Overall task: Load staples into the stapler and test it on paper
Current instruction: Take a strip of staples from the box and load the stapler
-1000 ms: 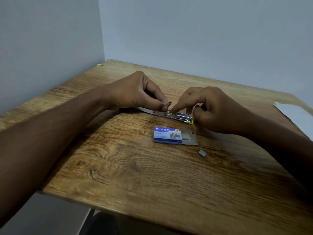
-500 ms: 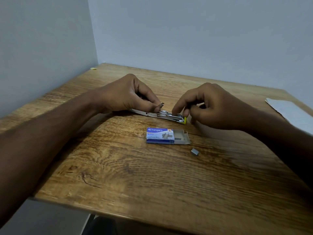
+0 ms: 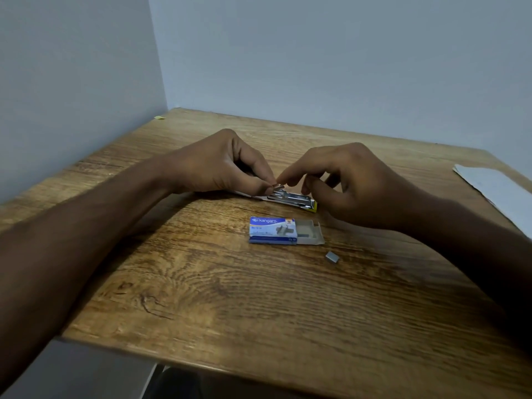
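A small metal stapler (image 3: 293, 199) with a yellow end lies opened flat on the wooden table (image 3: 259, 298). My left hand (image 3: 221, 165) pinches its left part, thumb and fingers closed at the pusher. My right hand (image 3: 348, 180) hovers over the stapler's right half, index finger stretched to the raised metal piece near the left thumb. A blue staple box (image 3: 273, 230) lies just in front, its tray slid out to the right. A short loose strip of staples (image 3: 332, 257) rests to the right of the box.
A white sheet of paper (image 3: 501, 188) lies at the table's right edge. Walls close the table on the left and back. A tiny yellow scrap (image 3: 160, 117) sits in the far left corner.
My right index finger has moved left along the stapler to meet my left thumb. The view has shifted slightly.
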